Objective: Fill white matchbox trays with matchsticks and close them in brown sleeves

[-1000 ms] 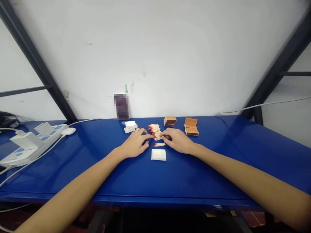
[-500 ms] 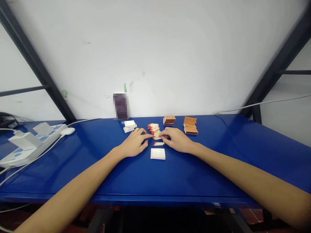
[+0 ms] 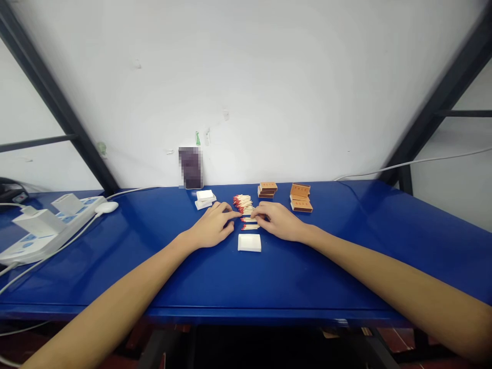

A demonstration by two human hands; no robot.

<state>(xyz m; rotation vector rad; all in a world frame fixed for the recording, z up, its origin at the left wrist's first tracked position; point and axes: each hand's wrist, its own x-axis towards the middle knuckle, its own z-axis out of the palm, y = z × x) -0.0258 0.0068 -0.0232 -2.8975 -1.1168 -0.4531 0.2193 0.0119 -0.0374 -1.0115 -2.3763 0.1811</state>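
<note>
A pile of red-headed matches (image 3: 243, 203) lies between my hands, heads to the left. In front of it, two small rows of matches, a middle row (image 3: 249, 219) and a front row (image 3: 250, 227), lie apart from each other. My left hand (image 3: 213, 225) rests with its index finger stretched to the match heads and its thumb apart. From the other side, my right hand (image 3: 282, 220) touches the plain match ends with its fingertips, fingers bent and thumb apart. Nearest me lies a white matchbox tray (image 3: 249, 243), open side up.
More white trays (image 3: 205, 197) sit behind my left hand. Brown matchbox sleeves stand in a stack (image 3: 267, 189), with others (image 3: 302, 205) to the right. A white power strip (image 3: 49, 230) with cables is at far left. A pixelated dark panel (image 3: 191, 168) leans on the wall.
A small row of matches now shows separated from the pile, behind the front row. My fingertips have shifted slightly; both hands stay at the two ends of the matches.
</note>
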